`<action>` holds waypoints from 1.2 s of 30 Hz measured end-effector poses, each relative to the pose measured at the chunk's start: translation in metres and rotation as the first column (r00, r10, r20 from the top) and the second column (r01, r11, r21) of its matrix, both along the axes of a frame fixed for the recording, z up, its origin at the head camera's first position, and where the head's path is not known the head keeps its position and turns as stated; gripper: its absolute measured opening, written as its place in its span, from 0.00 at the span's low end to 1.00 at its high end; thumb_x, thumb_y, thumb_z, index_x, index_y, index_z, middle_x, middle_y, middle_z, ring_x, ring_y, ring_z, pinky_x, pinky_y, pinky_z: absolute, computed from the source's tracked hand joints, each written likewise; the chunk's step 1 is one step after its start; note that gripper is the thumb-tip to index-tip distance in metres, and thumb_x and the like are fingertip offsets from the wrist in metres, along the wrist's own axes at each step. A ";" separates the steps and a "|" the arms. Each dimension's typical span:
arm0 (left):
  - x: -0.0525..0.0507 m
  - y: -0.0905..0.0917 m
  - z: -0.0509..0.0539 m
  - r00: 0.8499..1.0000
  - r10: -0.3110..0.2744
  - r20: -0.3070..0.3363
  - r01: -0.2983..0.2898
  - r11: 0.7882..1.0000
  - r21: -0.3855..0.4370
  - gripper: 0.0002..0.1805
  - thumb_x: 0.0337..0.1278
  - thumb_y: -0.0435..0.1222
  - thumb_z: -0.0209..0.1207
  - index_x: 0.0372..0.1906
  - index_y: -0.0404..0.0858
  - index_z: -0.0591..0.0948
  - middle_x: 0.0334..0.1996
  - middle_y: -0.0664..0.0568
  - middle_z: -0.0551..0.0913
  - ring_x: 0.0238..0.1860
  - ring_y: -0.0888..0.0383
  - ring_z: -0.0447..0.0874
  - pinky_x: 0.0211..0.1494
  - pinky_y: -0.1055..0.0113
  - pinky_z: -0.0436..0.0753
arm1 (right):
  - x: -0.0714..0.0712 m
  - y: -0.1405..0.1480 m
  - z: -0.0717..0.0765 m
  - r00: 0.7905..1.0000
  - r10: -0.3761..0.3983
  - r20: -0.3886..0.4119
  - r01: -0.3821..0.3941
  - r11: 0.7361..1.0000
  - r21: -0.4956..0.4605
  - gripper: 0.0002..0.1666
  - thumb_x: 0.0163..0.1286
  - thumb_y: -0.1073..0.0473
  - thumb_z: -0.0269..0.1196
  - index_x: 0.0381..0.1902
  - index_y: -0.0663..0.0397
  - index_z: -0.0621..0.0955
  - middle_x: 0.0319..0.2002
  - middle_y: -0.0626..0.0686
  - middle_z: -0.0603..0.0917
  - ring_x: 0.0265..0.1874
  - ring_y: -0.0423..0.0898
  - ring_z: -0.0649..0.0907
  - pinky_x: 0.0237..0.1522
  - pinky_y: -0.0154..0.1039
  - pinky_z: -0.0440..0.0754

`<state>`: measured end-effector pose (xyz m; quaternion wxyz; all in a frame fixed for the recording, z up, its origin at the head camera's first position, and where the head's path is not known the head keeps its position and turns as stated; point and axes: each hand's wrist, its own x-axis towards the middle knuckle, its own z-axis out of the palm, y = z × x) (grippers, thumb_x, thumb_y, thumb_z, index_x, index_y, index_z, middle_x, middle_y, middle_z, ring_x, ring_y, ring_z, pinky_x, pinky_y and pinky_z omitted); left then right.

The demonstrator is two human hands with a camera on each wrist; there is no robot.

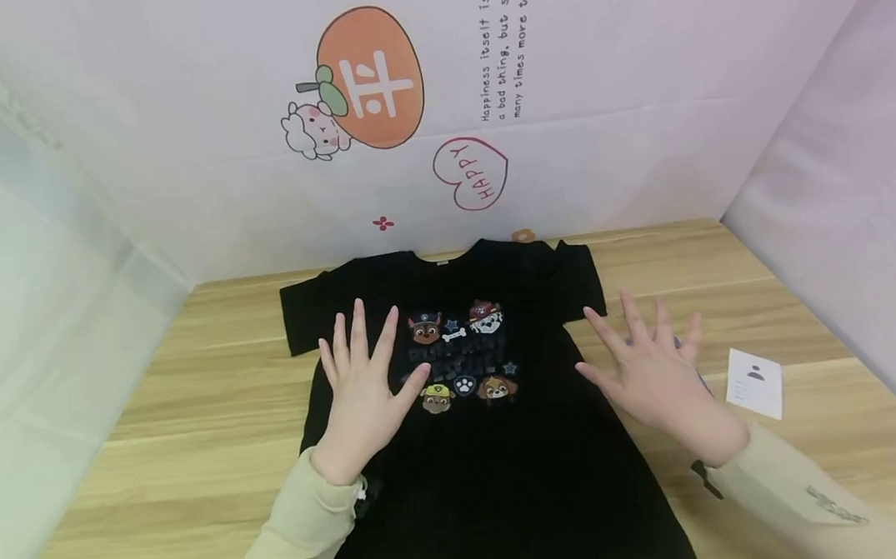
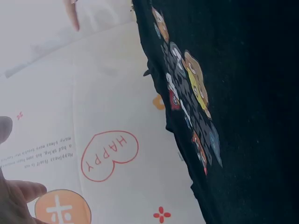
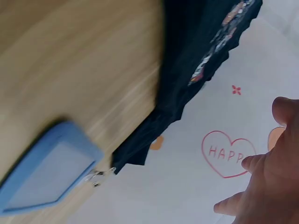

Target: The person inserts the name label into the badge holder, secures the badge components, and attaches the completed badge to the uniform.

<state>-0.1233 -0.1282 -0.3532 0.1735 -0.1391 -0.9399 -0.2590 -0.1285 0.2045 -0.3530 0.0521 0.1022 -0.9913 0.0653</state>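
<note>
White cloth (image 1: 620, 97), faintly creased and printed with a heart (image 1: 471, 178) and a round orange fruit (image 1: 381, 120), forms the rear wall. The table (image 1: 199, 424) has a pale, streaked wood-grain surface. On it, at centre, lies the black shirt (image 1: 501, 469): matte fabric, spread front up, neckline toward the cloth, short sleeves angled outward, cartoon dog heads (image 1: 425, 330) on the chest. The left hand (image 1: 363, 392) is positioned over the shirt, the right hand (image 1: 651, 375) beside the shirt's edge; both extend forward from beige cuffs (image 1: 315, 502), backs upward, fingers straight and splayed wide, gripping nothing. A blue-framed rectangular holder (image 3: 51, 168) lies beneath the right hand, mostly hidden in the head view. A flat white card (image 1: 754, 383) lies farther right.
</note>
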 end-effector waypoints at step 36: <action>-0.002 0.014 -0.002 0.855 -0.369 0.363 0.032 0.738 0.674 0.28 0.68 0.39 0.50 0.70 0.41 0.62 0.71 0.45 0.61 0.69 0.42 0.61 0.68 0.45 0.63 | -0.033 0.092 -0.022 0.974 -0.044 0.224 0.077 0.987 -0.143 0.61 0.56 0.31 0.63 0.71 0.64 0.51 0.60 0.85 0.51 0.52 0.85 0.62 0.40 0.75 0.71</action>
